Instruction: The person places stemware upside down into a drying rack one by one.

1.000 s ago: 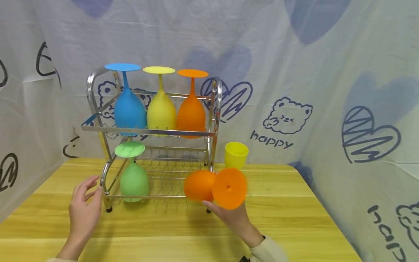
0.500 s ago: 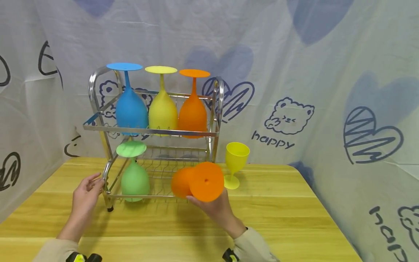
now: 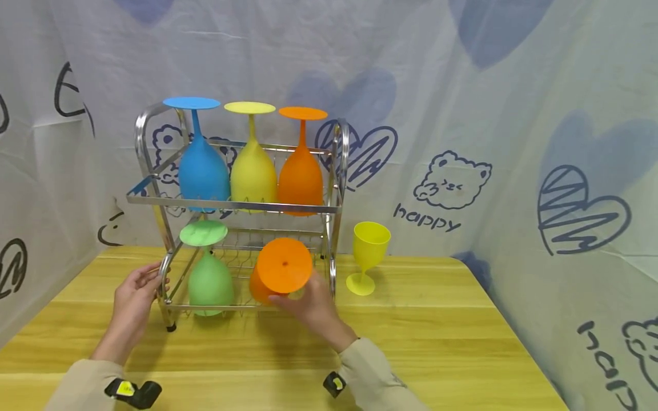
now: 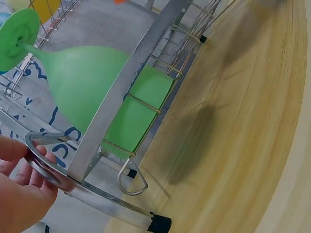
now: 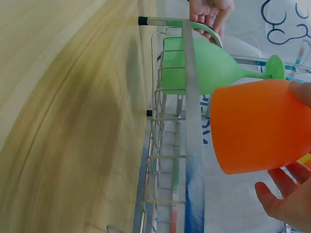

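My right hand (image 3: 315, 308) holds an orange goblet (image 3: 284, 265) tipped with its foot toward me and its mouth toward the lower tier of the metal dish rack (image 3: 241, 308). In the right wrist view the goblet's bowl (image 5: 262, 126) is above the lower wires, thumb and fingers on either side of it. My left hand (image 3: 135, 302) grips the rack's curved left frame, its fingers round the tube (image 4: 48, 170). Beside it a green goblet (image 3: 209, 279) stands upside down on the lower tier. The stem of the orange goblet is hidden behind its foot.
Upside down on the upper tier stand a blue goblet (image 3: 203, 171), a yellow goblet (image 3: 253, 171) and another orange goblet (image 3: 300, 177). Right of the rack, a bright yellow goblet (image 3: 371, 245) is upright on the wooden table (image 3: 437, 331). A printed curtain hangs behind.
My right hand has carried the orange goblet left, from the rack's right front corner to over the lower tier. My left hand has moved onto the rack's left frame and gripped it.
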Motion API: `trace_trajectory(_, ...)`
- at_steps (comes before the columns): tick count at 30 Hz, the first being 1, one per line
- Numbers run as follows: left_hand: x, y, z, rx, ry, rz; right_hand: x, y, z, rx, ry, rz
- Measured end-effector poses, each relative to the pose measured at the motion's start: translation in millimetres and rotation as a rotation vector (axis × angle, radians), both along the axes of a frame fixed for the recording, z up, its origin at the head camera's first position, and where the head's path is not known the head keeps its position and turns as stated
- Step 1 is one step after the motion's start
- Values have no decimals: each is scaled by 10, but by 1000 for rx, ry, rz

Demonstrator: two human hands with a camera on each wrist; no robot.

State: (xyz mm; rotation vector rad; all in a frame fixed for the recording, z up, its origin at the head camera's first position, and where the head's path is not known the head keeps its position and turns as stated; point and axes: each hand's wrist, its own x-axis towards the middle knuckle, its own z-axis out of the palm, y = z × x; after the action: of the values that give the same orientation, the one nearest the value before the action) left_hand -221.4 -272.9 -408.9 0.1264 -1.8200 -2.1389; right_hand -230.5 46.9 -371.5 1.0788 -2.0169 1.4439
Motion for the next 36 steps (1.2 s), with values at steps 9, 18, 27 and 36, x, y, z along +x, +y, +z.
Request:
trace_trajectory(9,-10,5,-5,20,32,-2,-233,-187,-175,78,-241,-40)
trace_trajectory(18,0,8,21,-90,-39,78,-300,-355,-190,203,-355,-180)
trace_trajectory(27,14,-18,-7,-90,-21,59,-420,-465,-289,222,-441,-186)
trace_trajectory(36,9,-33,-13,-91,-15,53,-470,-478,-379,278,-466,-183)
